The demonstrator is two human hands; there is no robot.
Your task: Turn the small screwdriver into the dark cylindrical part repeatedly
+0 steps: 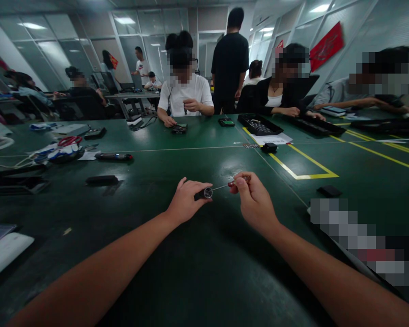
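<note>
Green tabletop [177, 281] spreads wide in front of me. Toward the left, a black bar [101, 180] lies well apart from my left hand [187, 200], which grips a dark cylinder [199, 195], round end showing. A gap separates my hands, bridged by a red-handled screwdriver [231, 184]; I cannot tell whether its tip touches the cylinder. My right hand [255, 200] is closed around the handle. Farther right, yellow tape [314, 176] forms a corner.
</note>
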